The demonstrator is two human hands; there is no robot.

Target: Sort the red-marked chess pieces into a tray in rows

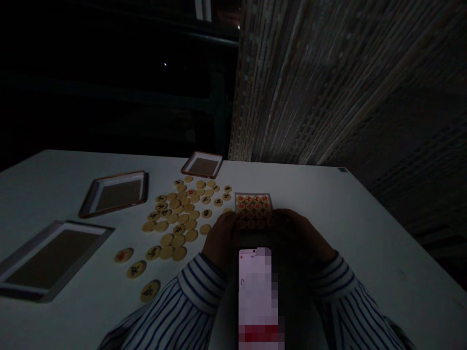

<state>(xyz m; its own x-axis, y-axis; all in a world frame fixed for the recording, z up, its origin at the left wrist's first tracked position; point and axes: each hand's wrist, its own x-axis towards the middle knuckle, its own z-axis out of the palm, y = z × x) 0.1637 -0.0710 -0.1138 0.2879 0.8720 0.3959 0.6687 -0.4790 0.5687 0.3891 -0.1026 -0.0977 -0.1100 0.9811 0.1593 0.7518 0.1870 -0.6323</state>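
The scene is dim. Both hands rest on a small box point(254, 201) filled with round wooden game pieces bearing red marks. My left hand point(221, 236) grips the box's near left side, fingers curled. My right hand point(297, 233) holds the near right side, fingers curled over the edge. Several loose round wooden pieces point(181, 214) with black or red characters lie scattered on the white table point(365, 228) to the left of the box. Striped sleeves cover both forearms.
A lit phone screen point(255, 296) stands upright close to me, between my arms. Three shallow trays or lids lie on the table: near left point(51, 257), middle left point(115, 192), far centre point(202, 165). A brick wall rises behind the table's right half.
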